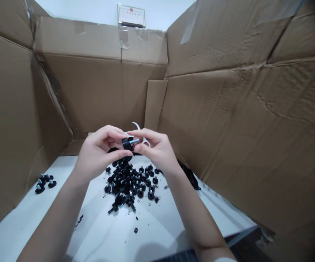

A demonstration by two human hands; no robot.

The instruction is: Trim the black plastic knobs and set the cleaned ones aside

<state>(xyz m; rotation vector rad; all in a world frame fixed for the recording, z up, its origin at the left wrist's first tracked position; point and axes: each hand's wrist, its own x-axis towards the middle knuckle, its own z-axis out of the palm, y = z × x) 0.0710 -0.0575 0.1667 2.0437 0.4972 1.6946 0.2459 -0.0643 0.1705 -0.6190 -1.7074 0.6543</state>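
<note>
Between finger and thumb, my left hand [102,147] grips the black round head of a bolted part [126,143]. The part's silvery-blue threaded stud points right, toward my right hand [154,145]. My right hand is closed, its thumb and index finger near the stud. White curved handles, which look like scissor loops [146,141], show behind the fingers of my right hand; the rest of that tool is hidden. Below both hands lies a heap of similar black parts with metal studs [130,182] on the white table [105,233].
Several like parts [39,188] stand at the table's left edge. Small black scraps and a ring [136,230] lie nearer me. Cardboard walls [99,91] rise at the back and both sides. A black bag-like thing [190,176] lies along the right wall.
</note>
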